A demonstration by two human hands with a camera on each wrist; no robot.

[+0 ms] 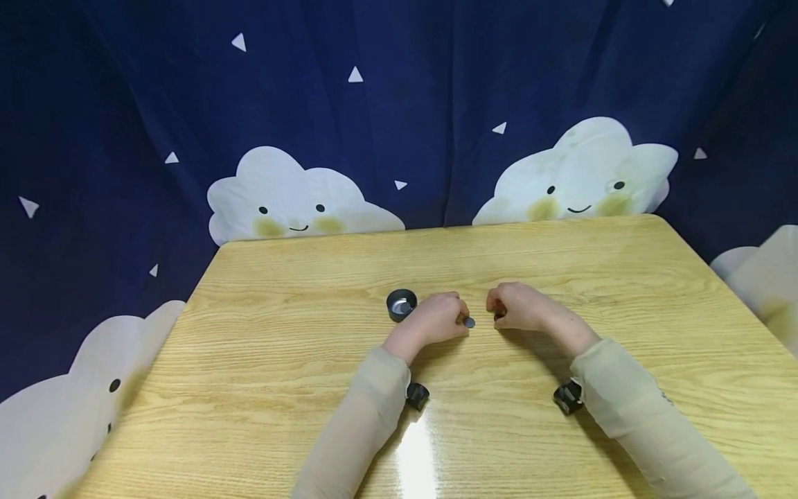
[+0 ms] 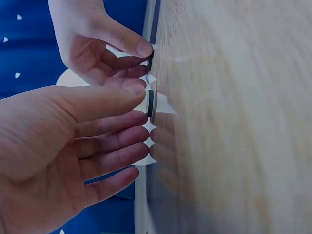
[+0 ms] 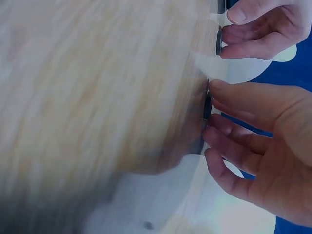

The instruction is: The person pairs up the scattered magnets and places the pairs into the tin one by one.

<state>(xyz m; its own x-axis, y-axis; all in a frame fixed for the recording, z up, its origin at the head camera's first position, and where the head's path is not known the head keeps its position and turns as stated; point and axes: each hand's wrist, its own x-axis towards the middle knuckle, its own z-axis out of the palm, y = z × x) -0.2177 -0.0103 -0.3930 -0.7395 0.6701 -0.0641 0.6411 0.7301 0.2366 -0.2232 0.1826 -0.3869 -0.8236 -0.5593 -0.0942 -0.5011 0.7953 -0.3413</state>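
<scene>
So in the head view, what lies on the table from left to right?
Small round dark metal cup → left hand → small dark grey disc at its fingertips → right hand, all on the light wooden table.

A staged recording corner rather than a lived-in room: a light wooden table (image 1: 299, 388) is closed in along its far edge and both side edges by a dark blue curtain (image 1: 405, 104) printed with smiling white clouds (image 1: 293, 197) and small triangles.
</scene>
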